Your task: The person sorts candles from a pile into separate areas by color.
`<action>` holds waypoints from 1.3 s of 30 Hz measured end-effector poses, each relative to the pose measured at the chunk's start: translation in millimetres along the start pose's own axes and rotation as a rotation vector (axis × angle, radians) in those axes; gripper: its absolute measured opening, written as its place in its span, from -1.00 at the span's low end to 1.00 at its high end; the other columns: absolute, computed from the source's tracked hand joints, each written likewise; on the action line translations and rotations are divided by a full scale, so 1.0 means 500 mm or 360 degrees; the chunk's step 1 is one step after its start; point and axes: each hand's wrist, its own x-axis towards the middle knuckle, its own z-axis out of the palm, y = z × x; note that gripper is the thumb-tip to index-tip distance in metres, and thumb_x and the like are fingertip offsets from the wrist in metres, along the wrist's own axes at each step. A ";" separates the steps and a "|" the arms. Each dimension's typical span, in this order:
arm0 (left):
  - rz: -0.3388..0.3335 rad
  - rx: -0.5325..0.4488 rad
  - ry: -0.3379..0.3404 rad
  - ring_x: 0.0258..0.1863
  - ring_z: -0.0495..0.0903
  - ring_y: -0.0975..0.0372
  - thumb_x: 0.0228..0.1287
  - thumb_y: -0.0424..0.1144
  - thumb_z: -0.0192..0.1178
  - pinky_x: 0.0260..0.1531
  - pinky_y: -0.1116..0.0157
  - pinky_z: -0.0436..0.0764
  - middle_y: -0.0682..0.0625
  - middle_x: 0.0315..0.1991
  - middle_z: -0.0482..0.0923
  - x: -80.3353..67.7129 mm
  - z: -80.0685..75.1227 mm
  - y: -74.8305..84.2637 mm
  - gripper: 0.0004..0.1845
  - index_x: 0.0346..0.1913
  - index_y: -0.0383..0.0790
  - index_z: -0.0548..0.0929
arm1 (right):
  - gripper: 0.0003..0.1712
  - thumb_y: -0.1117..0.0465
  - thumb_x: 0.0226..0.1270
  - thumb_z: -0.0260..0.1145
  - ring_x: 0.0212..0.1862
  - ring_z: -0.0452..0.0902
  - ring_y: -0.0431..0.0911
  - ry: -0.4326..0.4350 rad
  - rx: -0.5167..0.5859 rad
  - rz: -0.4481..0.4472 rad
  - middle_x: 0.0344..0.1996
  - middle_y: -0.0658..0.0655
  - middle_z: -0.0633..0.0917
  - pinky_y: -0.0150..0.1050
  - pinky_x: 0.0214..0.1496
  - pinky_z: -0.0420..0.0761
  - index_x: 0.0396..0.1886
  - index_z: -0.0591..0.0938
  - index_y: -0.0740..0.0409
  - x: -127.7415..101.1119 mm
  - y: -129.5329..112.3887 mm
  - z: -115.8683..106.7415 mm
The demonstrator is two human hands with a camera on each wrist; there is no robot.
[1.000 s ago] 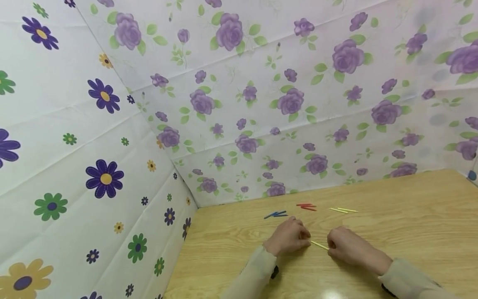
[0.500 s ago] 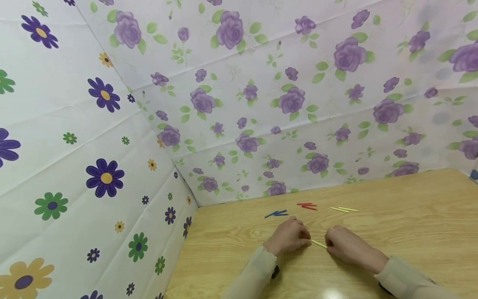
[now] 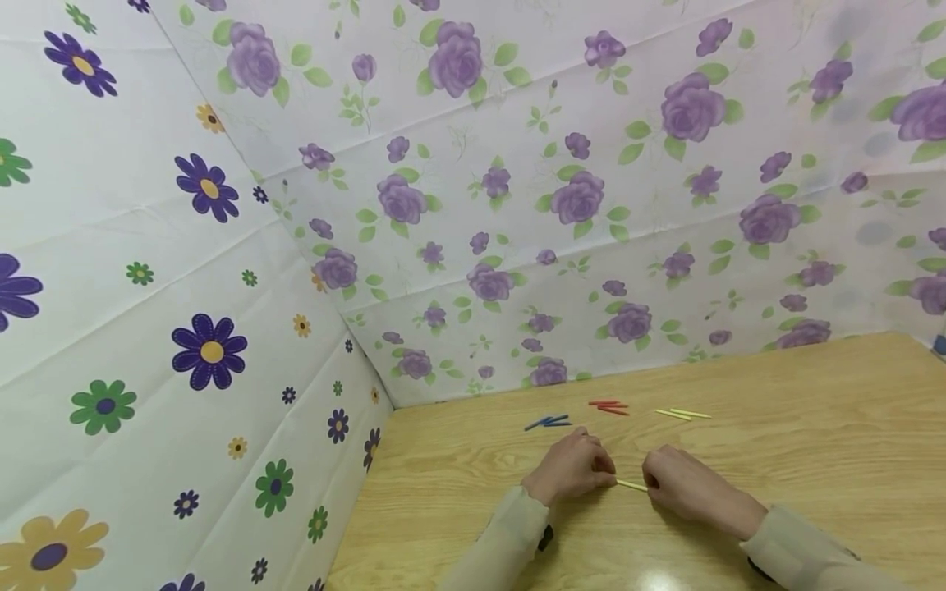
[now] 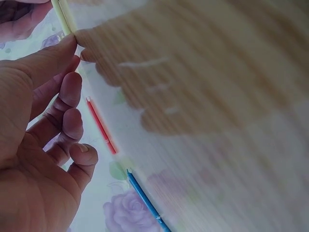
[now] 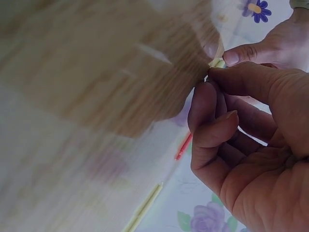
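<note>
A thin yellow stick (image 3: 631,485) spans the small gap between my two hands, low over the wooden table. My left hand (image 3: 572,468) pinches its left end between thumb and index finger; in the left wrist view the stick (image 4: 63,18) runs up from the thumb tip, the other fingers loosely curled. At the opposite end my right hand (image 3: 691,484) grips the stick with thumb and fingertips. In the right wrist view, the fingers of the right hand (image 5: 251,130) bend inward and hide most of the stick.
Farther back on the wooden table (image 3: 798,435) lie several blue sticks (image 3: 548,422), a small group of red sticks (image 3: 609,407) and two yellow sticks (image 3: 681,414). Flowered sheets (image 3: 517,222) hang behind and to the left of the table.
My right hand has shifted slightly left, toward the left hand. The yellow stick between them now slopes a little less. The left hand stays in nearly the same place.
</note>
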 end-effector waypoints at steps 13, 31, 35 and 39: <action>0.0001 -0.0019 0.0008 -0.28 0.40 0.46 0.41 0.04 0.51 -0.24 0.61 0.39 0.26 -0.25 0.75 0.000 -0.003 -0.003 -0.84 -0.13 0.08 0.92 | -0.62 0.51 0.19 0.35 -0.57 0.24 -0.36 -0.0012 0.0049 0.0100 -0.65 -0.18 0.50 -0.43 -0.52 0.28 -0.64 0.56 -0.03 -0.012 0.014 -0.013; -0.0066 -0.0040 -0.0017 -0.29 0.37 0.46 0.39 0.06 0.52 -0.27 0.59 0.39 0.26 -0.24 0.73 -0.001 -0.009 0.000 -0.82 -0.10 0.10 0.92 | -0.65 0.50 0.24 0.31 -0.54 0.30 -0.29 0.0024 0.0027 0.0259 -0.63 -0.12 0.53 -0.40 -0.47 0.33 -0.62 0.60 0.03 -0.016 0.042 -0.071; -0.0067 -0.0045 -0.0015 -0.30 0.36 0.47 0.39 0.06 0.52 -0.27 0.60 0.38 0.26 -0.24 0.73 -0.001 -0.005 -0.001 -0.82 -0.10 0.10 0.92 | -0.68 0.50 0.26 0.35 -0.53 0.31 -0.29 0.0043 -0.0009 0.0258 -0.61 -0.10 0.55 -0.39 -0.46 0.34 -0.59 0.62 0.07 -0.015 0.057 -0.086; -0.0075 -0.0067 -0.0022 -0.30 0.35 0.48 0.40 0.05 0.51 -0.27 0.60 0.39 0.26 -0.24 0.72 -0.002 -0.003 0.000 -0.82 -0.09 0.09 0.92 | -0.71 0.47 0.30 0.36 -0.51 0.34 -0.27 0.0055 -0.0030 0.0258 -0.59 -0.09 0.58 -0.37 -0.44 0.37 -0.55 0.64 0.08 -0.017 0.071 -0.095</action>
